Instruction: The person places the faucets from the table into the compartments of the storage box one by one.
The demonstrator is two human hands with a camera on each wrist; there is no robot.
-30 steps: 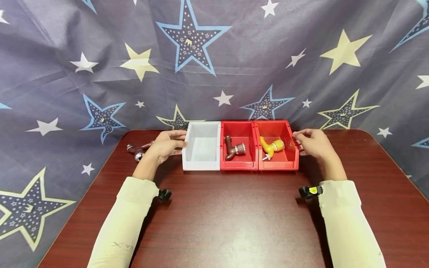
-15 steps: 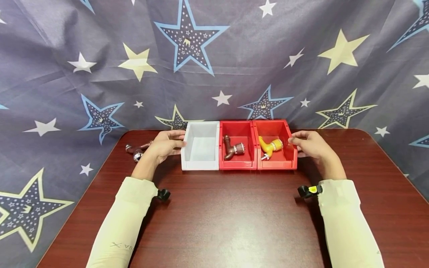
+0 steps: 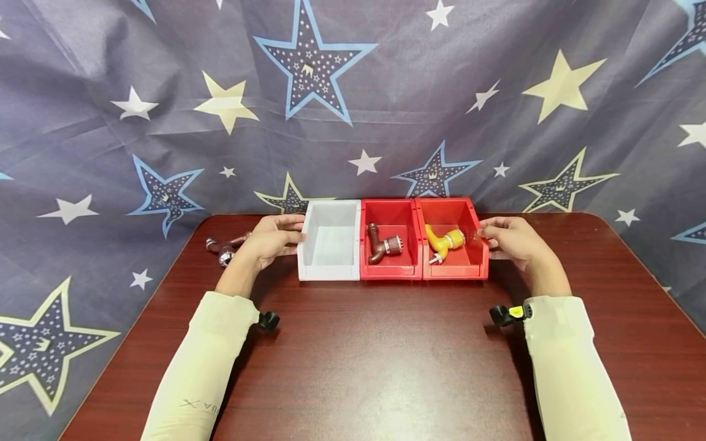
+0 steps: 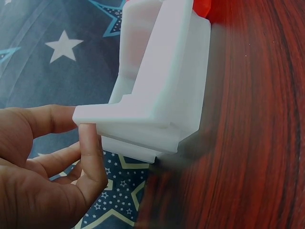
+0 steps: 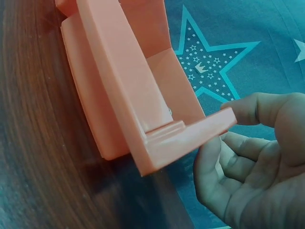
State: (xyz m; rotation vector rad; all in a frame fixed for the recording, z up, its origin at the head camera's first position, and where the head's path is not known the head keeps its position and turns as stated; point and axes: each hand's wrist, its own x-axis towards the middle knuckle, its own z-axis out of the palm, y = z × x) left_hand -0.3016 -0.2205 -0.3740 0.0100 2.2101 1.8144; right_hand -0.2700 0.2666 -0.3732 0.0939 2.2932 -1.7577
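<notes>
A white bin [image 3: 329, 272] and two red bins, the middle one [image 3: 391, 272] and the right one [image 3: 455, 272], stand side by side at the back of the table. My left hand [image 3: 269, 241] grips the white bin's outer side edge, its thumb and index finger meeting the rim in the left wrist view. On the far right, my right hand [image 3: 515, 242] holds the outer rim of the right red bin likewise. A brown tap-like piece [image 3: 380, 248] with a ribbed end lies in the middle bin. The right bin holds a similar yellow piece [image 3: 443, 245].
Left of my left hand lies another brown piece [image 3: 224, 250] with a chrome end, partly hidden by that hand. The dark red wooden table [image 3: 375, 361] reaches back to a grey star-patterned cloth [image 3: 353, 92].
Over the last second the right thumb has shifted slightly onto the right red bin's rim. Hands and bins otherwise keep their places; the head view drifts a little.
</notes>
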